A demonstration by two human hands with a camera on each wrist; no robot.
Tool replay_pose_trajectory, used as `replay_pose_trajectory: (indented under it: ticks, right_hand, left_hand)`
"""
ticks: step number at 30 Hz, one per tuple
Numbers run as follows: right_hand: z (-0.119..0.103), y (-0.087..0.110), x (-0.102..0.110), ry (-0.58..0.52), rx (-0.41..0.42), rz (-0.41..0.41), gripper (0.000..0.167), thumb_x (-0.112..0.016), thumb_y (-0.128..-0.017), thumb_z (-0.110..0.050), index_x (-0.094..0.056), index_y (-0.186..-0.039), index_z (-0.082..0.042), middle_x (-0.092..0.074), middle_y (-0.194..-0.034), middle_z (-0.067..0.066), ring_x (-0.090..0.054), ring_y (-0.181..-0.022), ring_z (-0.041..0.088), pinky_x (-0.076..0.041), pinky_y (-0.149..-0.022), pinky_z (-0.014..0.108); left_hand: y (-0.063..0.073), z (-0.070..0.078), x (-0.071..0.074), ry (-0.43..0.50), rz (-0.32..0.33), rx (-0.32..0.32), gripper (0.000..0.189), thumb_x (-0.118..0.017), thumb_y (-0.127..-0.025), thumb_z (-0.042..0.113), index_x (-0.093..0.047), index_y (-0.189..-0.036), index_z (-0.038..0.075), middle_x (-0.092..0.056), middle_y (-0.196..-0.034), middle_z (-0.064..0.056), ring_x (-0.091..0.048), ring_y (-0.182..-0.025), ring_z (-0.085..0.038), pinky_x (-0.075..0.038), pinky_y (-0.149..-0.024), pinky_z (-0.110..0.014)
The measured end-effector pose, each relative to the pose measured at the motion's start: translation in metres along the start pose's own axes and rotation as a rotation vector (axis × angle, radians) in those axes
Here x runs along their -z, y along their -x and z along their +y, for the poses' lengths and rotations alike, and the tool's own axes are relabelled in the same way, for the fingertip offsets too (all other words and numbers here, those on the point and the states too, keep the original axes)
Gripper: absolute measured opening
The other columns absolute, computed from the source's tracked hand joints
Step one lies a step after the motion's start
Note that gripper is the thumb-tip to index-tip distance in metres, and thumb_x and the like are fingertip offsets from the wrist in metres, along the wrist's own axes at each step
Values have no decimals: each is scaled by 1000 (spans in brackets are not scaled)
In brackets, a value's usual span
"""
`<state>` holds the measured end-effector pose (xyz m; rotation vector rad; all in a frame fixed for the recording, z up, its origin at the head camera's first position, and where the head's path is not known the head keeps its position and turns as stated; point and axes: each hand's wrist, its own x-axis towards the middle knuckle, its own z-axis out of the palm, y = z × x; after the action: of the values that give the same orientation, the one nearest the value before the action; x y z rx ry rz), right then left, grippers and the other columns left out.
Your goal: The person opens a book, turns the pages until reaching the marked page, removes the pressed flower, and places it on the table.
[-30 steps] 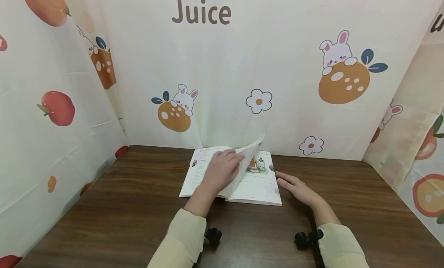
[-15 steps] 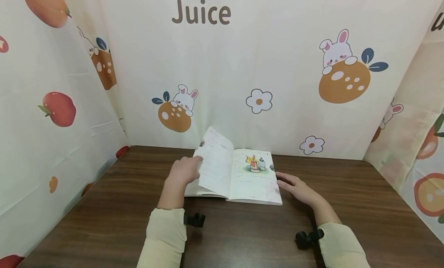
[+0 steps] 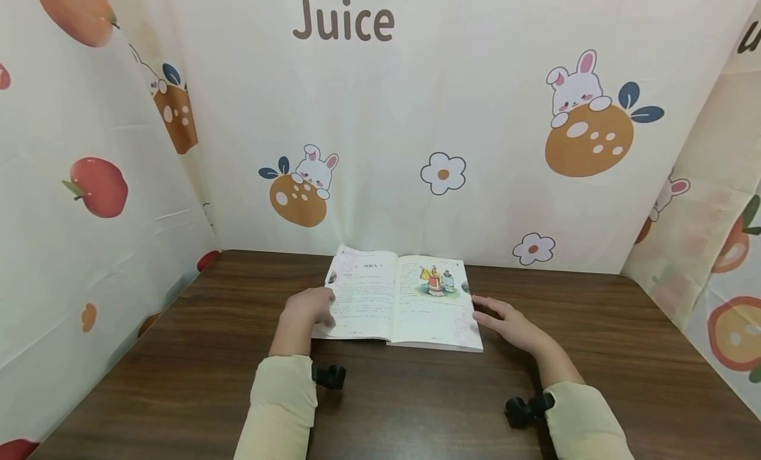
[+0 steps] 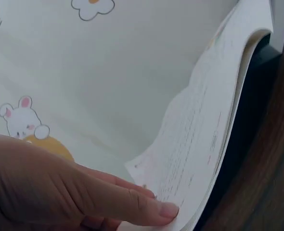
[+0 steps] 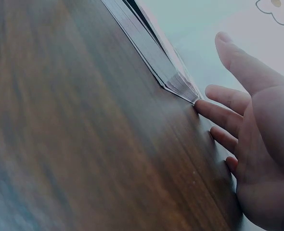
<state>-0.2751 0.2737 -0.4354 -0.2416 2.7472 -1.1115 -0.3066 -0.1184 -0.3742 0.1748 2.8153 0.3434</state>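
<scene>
An open book (image 3: 410, 324) lies on the table, with printed text on its left page and a picture of costumed figures on its right page. My left hand (image 3: 306, 311) is at the lower left edge of the left page. In the left wrist view the thumb (image 4: 163, 211) rests on top of that page, and the fingers lie at its outer edge, partly hidden behind the thumb. Beside the right page, my right hand (image 3: 511, 324) rests on the table with relaxed, spread fingers. One fingertip (image 5: 200, 104) touches the book's corner in the right wrist view.
Brown wooden table (image 3: 428, 407) extends around the book on the near side and both flanks. A white curtain (image 3: 380, 116) printed with rabbits and fruit hangs right behind the book. Each wrist wears a black camera mount (image 3: 526, 412).
My left hand has carried a page from right to left across the book and come down at the left edge. That page now lies nearly flat. The right hand has stayed still.
</scene>
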Motion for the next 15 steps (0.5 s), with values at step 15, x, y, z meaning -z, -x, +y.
replay_pose_trajectory:
  ticks: [15]
  right_hand:
    - [5, 1, 0, 43, 82, -7, 72, -69, -78, -45, -42, -140, -19, -26, -147, 21, -16, -133, 44, -16, -95, 70]
  left_hand:
    - [-9, -43, -15, 213, 26, -11, 76, -77, -73, 39, -45, -137, 15, -22, -145, -25, -15, -131, -47, -12, -100, -66]
